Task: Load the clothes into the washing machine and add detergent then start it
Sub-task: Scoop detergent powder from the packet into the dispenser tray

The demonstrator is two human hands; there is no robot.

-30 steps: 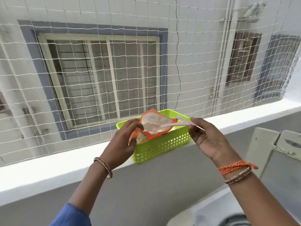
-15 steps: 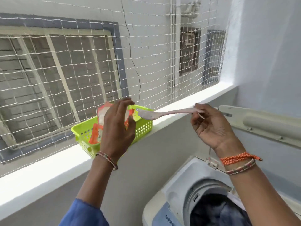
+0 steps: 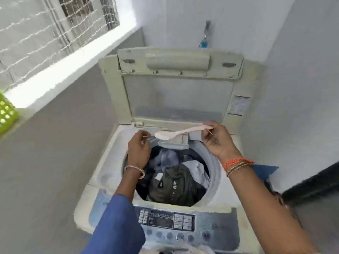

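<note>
A top-loading washing machine [image 3: 108,162] stands with its lid [image 3: 178,92] raised. Dark clothes [image 3: 174,178] fill the drum. My right hand [image 3: 216,140] pinches the handle of a pink spoon [image 3: 183,132]. Its bowl carries white detergent powder and hovers over the grey detergent drawer [image 3: 173,144] at the drum's back rim. My left hand [image 3: 138,151] is at the drawer's left corner with its fingers curled on the edge. The control panel [image 3: 165,219] runs along the machine's front.
A green basket [image 3: 6,114] sits on the white ledge [image 3: 73,66] at the far left, below the netted opening. A tap [image 3: 204,39] is fixed to the wall behind the lid. A dark object [image 3: 311,180] stands to the right of the machine.
My view swung from the ledge and basket down to the machine. The right hand carried the spoon over the drum. The left hand let go of the orange packet and moved to the drawer.
</note>
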